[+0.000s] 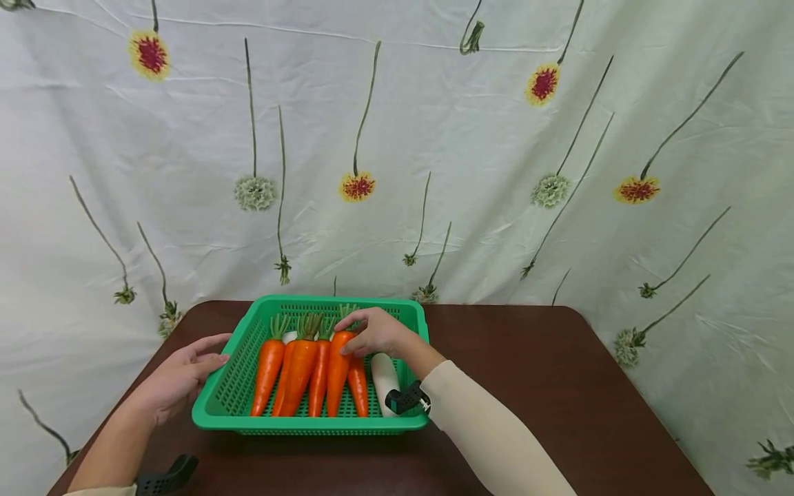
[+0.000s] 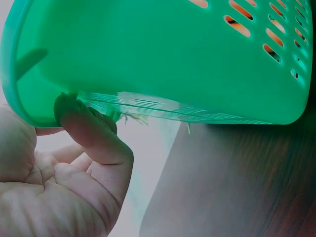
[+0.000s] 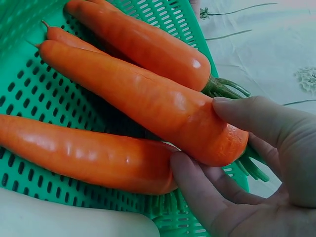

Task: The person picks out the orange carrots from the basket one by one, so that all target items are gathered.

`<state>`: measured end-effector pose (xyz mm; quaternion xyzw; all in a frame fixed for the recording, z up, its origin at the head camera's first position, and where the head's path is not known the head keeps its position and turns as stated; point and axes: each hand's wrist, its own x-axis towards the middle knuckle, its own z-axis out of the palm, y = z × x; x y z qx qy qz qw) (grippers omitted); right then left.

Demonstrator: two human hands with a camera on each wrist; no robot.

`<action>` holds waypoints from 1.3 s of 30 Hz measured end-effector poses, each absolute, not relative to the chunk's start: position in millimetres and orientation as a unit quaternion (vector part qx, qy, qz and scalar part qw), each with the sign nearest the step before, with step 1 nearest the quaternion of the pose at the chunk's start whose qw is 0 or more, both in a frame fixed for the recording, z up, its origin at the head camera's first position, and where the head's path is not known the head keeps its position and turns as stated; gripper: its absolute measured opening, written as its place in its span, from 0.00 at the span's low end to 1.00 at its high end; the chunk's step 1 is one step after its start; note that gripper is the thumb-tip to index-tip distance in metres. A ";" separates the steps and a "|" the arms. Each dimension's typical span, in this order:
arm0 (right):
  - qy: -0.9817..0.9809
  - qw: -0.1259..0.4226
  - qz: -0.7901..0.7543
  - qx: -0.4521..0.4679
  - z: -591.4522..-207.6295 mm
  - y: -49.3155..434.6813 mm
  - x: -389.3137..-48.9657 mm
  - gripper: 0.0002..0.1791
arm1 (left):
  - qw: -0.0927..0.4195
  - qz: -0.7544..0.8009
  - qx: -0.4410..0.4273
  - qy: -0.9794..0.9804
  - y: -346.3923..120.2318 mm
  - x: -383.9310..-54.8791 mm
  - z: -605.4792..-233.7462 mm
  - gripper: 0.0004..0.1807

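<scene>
Gripped carrot (image 1: 338,365): pinched near its leafy end by the right hand (image 1: 372,334), in the basket's (image 1: 310,425) right half, greens (image 3: 254,165) toward the back edge.
Left hand (image 1: 182,372): held the basket's left edge.
Handling: keeping the thumb clear of the neighbouring carrot (image 3: 89,153) seemed wise.
Right wrist view: showed that neighbour's leafy end, hidden overhead.
Left wrist view: alone showed the basket's outer wall.

The sleeves (image 1: 493,430) are plain cream, and a small black device (image 1: 169,475) sits at each wrist (image 1: 426,358) (the left one angular).
</scene>
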<state>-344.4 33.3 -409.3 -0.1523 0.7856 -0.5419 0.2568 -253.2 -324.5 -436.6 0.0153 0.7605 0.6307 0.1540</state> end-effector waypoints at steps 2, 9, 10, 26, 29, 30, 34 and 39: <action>0.782 0.256 -0.547 -0.151 -409.8 33.9 -343.8 0.23 | 0.156 0.633 0.014 0.758 -324.1 -252.9 -436.7 0.42; 0.768 0.255 -0.569 -0.143 -410.2 36.1 -341.2 0.24 | 0.164 0.645 0.016 0.746 -323.9 -252.0 -438.4 0.42; 0.768 0.254 -0.571 -0.143 -410.1 36.5 -340.9 0.24 | 0.164 0.646 0.017 0.745 -324.0 -251.8 -438.7 0.42; 0.770 0.239 -0.570 -0.159 -410.8 41.4 -337.0 0.25 | 0.165 0.652 0.025 0.740 -325.0 -249.7 -440.1 0.42; 0.777 0.226 -0.564 -0.164 -410.1 42.5 -337.2 0.24 | 0.165 0.652 0.025 0.740 -325.2 -249.2 -439.5 0.42; 0.778 0.222 -0.565 -0.164 -409.8 43.1 -337.6 0.24 | 0.165 0.652 0.024 0.740 -325.1 -249.1 -439.2 0.42; 0.774 0.214 -0.574 -0.159 -407.4 46.0 -339.2 0.24 | 0.166 0.653 0.024 0.739 -325.3 -249.8 -438.7 0.42; 0.767 0.208 -0.587 -0.155 -402.5 49.3 -340.9 0.23 | 0.167 0.656 0.024 0.736 -325.8 -253.1 -438.8 0.42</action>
